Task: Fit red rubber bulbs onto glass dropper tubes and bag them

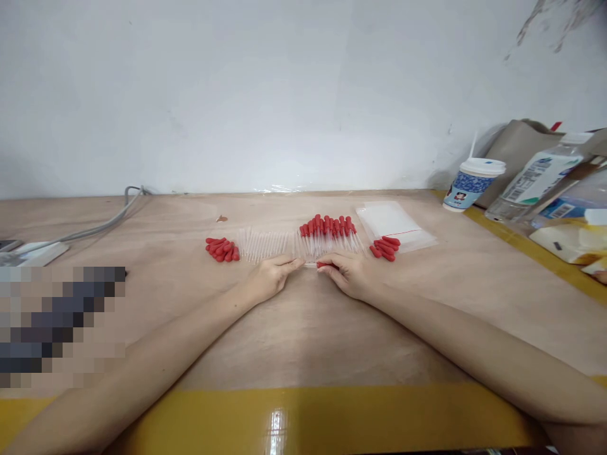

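Head view: left hand (272,276) pinches clear tube (310,264), right hand (349,273) red bulb (324,265)

On my feed at right, I see a lidded paper cup (469,188) with a straw (473,145), beside a tilted, labelled plastic bottle (540,174). At left, I observe a grey cable (97,229).

Room to pass lies between the forearms (199,338) from the bench's (303,347) front edge; beyond, droppers (328,225) and red bulbs (387,248) block the middle. A cup (467,184) and bottle (535,177) crowd the right back corner.
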`<state>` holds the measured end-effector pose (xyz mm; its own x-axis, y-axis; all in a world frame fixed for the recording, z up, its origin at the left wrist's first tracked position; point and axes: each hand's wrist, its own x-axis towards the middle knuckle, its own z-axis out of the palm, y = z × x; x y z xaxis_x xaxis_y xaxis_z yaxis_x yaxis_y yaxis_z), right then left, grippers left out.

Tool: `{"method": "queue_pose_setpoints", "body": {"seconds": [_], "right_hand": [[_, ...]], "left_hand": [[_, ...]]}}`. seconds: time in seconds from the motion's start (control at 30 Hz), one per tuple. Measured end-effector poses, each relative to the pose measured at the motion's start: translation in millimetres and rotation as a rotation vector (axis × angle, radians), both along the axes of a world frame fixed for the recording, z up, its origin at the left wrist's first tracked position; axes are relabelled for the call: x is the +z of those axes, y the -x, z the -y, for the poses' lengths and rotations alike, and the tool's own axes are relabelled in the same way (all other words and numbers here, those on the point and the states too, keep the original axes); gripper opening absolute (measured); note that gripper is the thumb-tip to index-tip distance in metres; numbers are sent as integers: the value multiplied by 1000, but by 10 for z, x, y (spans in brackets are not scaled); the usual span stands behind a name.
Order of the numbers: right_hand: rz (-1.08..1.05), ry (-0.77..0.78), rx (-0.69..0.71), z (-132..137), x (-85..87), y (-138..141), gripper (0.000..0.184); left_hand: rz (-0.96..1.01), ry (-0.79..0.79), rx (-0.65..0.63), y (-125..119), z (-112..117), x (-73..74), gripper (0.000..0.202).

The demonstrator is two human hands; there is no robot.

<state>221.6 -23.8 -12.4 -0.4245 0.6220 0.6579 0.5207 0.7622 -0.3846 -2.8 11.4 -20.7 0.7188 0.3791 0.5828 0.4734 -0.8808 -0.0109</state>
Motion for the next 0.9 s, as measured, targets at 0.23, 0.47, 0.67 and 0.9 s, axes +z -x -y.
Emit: {"method": "queue_pose_setpoints", "body": {"seconds": [0.23,0.47,0.67,0.9], "right_hand": [[147,-153,-28,-30,-74,-7,21],[123,-178,-77,-56,-53,-21,17],[-5,-8,-19,-54,18,-95,13],[-1,57,-3,-39,30,-72,13]], "left_hand": [[-92,-53,42,-27,25,20,37],[-29,-62,43,-47,61,42,30],[95,73,30,-31,31,32,24],[157,121,12,-72,97,50,23]]}}
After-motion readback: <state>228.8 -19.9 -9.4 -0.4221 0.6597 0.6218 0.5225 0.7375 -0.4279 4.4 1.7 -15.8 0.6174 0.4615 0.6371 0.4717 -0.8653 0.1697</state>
